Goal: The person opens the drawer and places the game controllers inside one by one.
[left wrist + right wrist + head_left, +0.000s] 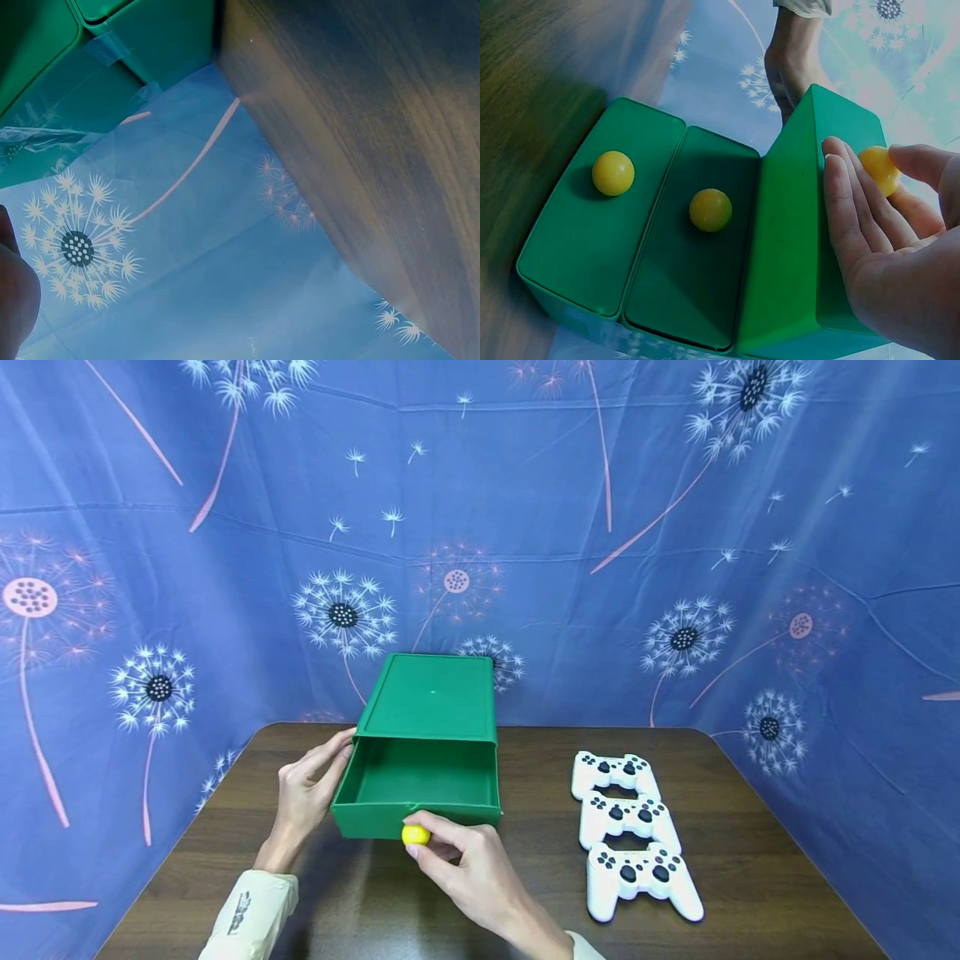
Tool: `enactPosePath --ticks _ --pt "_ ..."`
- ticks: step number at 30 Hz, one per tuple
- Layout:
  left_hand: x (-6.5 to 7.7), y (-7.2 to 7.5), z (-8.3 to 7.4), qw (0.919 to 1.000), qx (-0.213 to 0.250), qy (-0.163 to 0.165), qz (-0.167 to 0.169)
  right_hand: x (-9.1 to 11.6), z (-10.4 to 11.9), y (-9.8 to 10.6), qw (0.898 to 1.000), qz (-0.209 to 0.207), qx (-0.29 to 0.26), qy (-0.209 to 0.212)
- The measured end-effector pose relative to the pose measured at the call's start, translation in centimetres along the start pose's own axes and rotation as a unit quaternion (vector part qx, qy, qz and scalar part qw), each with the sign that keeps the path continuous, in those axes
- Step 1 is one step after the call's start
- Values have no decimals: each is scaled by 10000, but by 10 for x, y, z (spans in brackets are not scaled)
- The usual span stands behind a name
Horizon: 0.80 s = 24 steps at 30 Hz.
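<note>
A green drawer cabinet (431,693) stands at the back of the table, its top drawer (375,822) pulled out and bare inside. My right hand (476,868) pinches the yellow round knob (416,835) on that drawer's front between thumb and fingers. Against the cabinet's left side, near its front edge, my left hand (303,789) rests with fingers stretched along the wall. In the right wrist view, two more drawers are pushed in, each with a yellow knob (710,210) (613,173). Only a dark bit of the left hand (16,300) shows in the left wrist view.
Three white game controllers (626,870) lie in a column on the right of the brown wooden table (540,902). A blue cloth (555,610) with dandelion prints hangs behind and around the table. Clear tape (105,49) sits on the cabinet's side.
</note>
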State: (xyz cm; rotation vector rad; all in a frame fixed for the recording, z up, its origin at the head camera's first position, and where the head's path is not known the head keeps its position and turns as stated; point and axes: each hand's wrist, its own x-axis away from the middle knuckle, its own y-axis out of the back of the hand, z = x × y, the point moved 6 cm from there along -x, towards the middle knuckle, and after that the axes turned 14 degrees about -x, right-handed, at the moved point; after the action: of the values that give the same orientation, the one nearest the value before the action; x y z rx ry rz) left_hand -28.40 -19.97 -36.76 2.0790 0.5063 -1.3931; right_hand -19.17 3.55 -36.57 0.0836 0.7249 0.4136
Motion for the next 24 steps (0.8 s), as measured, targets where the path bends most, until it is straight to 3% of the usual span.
enactPosePath --ticks 24 --pt "-1 -1 1 10000 15 -11 49 8 6 -4 9998 -30 -45 191"
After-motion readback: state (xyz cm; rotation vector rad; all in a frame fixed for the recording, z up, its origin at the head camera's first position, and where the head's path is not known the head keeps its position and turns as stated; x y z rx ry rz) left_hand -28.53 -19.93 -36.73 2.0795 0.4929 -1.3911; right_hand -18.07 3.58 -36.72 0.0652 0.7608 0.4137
